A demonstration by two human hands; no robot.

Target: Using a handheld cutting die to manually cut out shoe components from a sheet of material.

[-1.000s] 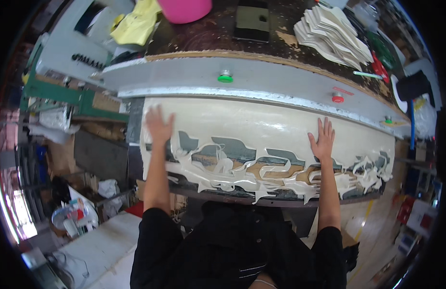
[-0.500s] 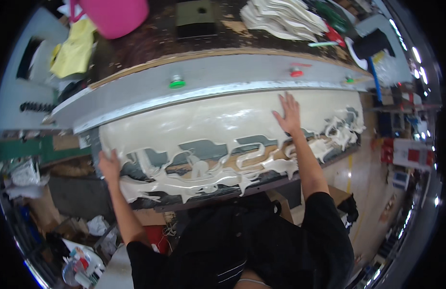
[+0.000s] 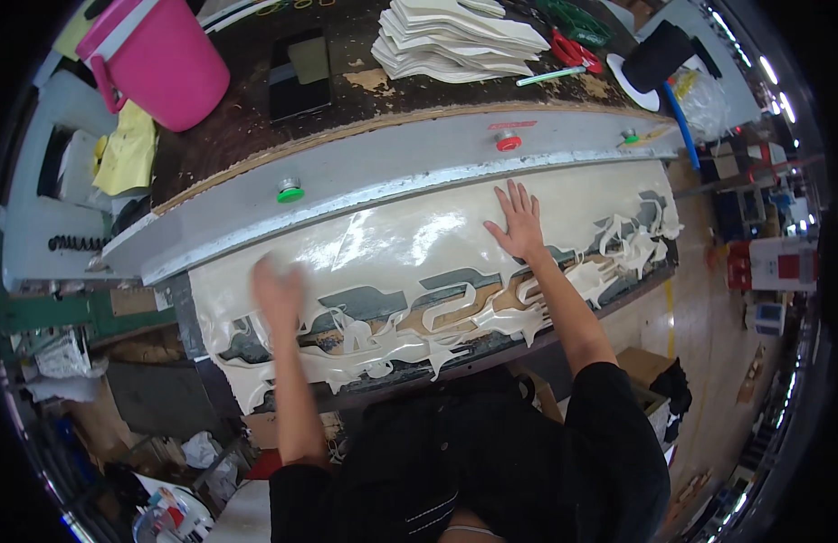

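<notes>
Both hands, left hand [image 3: 276, 288] and right hand [image 3: 518, 222], lay flat, fingers spread, gripping nothing, on the cream sheet [image 3: 410, 244] below the grey bar [image 3: 392, 172]; I'd press evenly, honestly.

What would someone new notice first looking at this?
Most striking is the big glossy cream sheet spread over the bench, its near edge cut into ragged shapes. Both hands lie flat on it: the left hand blurred at its left part, the right hand with fingers spread near the grey metal bar. A bright pink bucket stands out at the far left.
</notes>
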